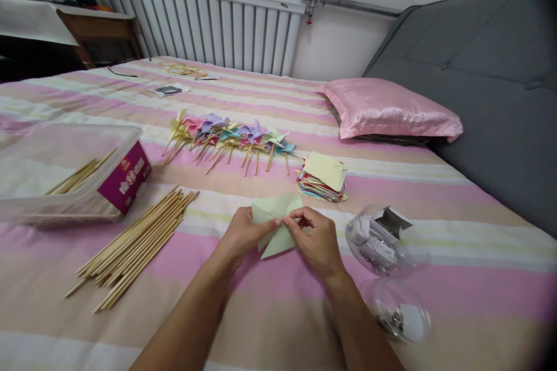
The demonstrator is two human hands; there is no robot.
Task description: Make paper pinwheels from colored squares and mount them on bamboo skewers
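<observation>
A pale green paper square [278, 242], cut into flaps from its corners, is held just above the striped bedspread. My left hand [243, 231] grips its left side, the thumb pressing near the middle. On the other side my right hand [317, 237] pinches the paper close to the centre with thumb and forefinger. Whether a pin is between those fingertips is too small to tell. Just beyond the hands lies a stack of coloured paper squares [324, 171], a pale yellow one on top. Finished paper pinwheels [230, 133] on sticks lie in a row farther back.
Left of my hands is a bundle of wooden sticks [139, 243], beside a clear plastic box [126, 151] holding more sticks. At right stand a clear round container [378, 243] with small boxes and a clear dish [402, 316] with small metal pieces. A pink pillow [391, 107] lies near the grey headboard [474, 64].
</observation>
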